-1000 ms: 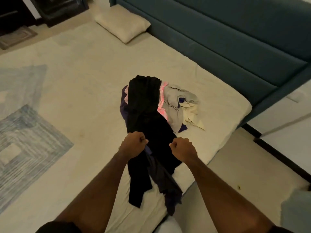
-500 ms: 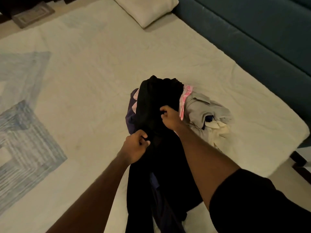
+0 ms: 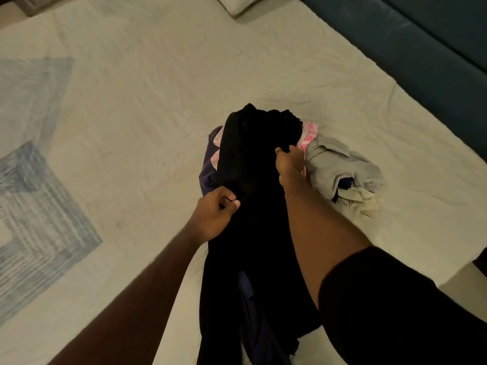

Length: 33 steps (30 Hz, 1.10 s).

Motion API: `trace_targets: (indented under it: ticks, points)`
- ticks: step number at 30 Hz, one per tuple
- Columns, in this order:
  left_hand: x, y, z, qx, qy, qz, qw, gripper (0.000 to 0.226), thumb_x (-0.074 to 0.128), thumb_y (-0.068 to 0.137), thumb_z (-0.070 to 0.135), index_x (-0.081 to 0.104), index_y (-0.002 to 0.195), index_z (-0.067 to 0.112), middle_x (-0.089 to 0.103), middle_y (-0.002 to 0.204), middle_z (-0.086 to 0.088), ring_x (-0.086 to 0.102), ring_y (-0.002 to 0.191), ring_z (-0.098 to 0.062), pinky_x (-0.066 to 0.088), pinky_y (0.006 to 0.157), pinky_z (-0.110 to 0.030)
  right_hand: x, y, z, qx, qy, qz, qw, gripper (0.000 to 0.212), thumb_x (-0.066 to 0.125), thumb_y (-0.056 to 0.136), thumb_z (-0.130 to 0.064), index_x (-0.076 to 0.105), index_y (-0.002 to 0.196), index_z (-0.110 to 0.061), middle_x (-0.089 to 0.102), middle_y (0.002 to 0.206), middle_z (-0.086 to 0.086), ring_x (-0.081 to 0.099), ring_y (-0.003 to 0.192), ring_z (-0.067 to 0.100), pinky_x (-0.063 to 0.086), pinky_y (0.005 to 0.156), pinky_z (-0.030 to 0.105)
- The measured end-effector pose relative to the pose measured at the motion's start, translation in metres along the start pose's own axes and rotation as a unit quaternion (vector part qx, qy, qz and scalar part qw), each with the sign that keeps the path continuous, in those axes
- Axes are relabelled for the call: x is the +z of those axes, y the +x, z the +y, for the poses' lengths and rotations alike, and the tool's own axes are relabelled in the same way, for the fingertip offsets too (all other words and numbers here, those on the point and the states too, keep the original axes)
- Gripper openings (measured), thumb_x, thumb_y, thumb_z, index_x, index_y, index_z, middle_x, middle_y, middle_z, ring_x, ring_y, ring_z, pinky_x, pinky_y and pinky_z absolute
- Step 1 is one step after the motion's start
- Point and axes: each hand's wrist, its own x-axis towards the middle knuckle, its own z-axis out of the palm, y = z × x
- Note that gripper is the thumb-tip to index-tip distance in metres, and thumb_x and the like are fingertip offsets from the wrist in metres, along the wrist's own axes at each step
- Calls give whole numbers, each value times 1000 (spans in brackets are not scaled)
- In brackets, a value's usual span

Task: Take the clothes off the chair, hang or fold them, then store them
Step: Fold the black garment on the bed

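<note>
Since half a second ago, the right hand (image 3: 291, 162) has slid a little farther up the black garment (image 3: 253, 159), and the view has closed in on the pile. That hand pinches the garment's right edge, beside the pink cloth (image 3: 308, 135). The left hand (image 3: 216, 214) grips the garment's lower left fold, fingers curled round it. The black garment lies on top of the heap, with a grey garment (image 3: 340, 164) to its right and a purple one (image 3: 210, 167) to its left. All rest on a cream bedsheet (image 3: 131, 101) with blue printed squares far left of the garment. A teal headboard (image 3: 421, 43) runs beyond it, and a pillow (image 3: 237, 3) lies above it.
</note>
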Motion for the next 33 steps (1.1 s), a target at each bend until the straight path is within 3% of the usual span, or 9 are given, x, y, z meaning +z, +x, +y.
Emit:
trace_targets:
  ticks: [3,6,10,14,16,19,25,28,33]
  points:
    - [8,-21,7,-18,-108,1,994,19,52,104,38,61,103,21,65,97,-7,63,91,-18,47,77,-27,-32,-67,2,-102,92,-8,991,30,72,86,-36,65,111,-20,60,114,-2,63,97,13,54,88,28]
    - [23,-52,15,-63,-284,12,957,41,44,101,59,58,123,28,65,126,-3,62,118,-18,50,93,-40,-75,-178,36,-86,264,-238,931,49,68,81,2,61,128,-11,69,117,3,69,100,11,55,81,21]
    - [51,-98,3,-85,-404,25,910,42,66,97,37,56,134,21,68,127,-9,68,111,-24,57,90,-45,-110,-298,124,-108,211,-426,873,16,67,60,-13,59,58,-26,64,68,-6,56,71,5,43,69,27]
    - [90,-173,-33,-170,-275,67,944,24,54,101,1,64,114,19,70,110,-18,70,96,-23,60,87,-38,-136,-359,175,15,333,-335,881,30,90,63,-42,67,66,-24,61,69,0,59,67,14,45,65,32]
    - [100,-208,-41,-184,-308,65,931,19,53,103,8,61,120,12,69,107,-16,71,92,-17,61,83,-34,-143,-376,180,72,405,-286,866,61,95,55,-52,75,106,-26,74,104,7,71,97,22,56,80,33]
    - [100,-250,-44,-80,-279,18,957,49,72,88,12,58,135,17,70,122,-7,68,114,-21,56,99,-44,-156,-396,169,82,391,-314,861,97,94,63,-44,45,146,-35,63,138,1,62,127,20,55,95,34]
    - [80,-303,-35,17,-117,-24,993,73,76,63,22,56,132,37,62,127,-4,62,119,-15,54,100,-41,-176,-442,153,48,283,-276,917,66,85,79,-15,55,136,-29,70,128,-2,66,120,16,55,100,39]
    - [57,-327,-40,-31,-151,62,986,57,82,65,10,65,117,25,72,111,0,69,106,-16,57,96,-43,-187,-460,153,77,271,-209,937,16,71,94,-12,75,109,-16,77,108,8,71,109,30,58,95,45]
    - [30,-370,-56,-70,-328,100,937,10,68,94,5,71,103,6,75,95,-9,70,93,-26,56,82,-37,-196,-498,159,36,253,-202,945,11,70,95,-13,78,103,-14,77,106,8,72,106,26,57,97,42]
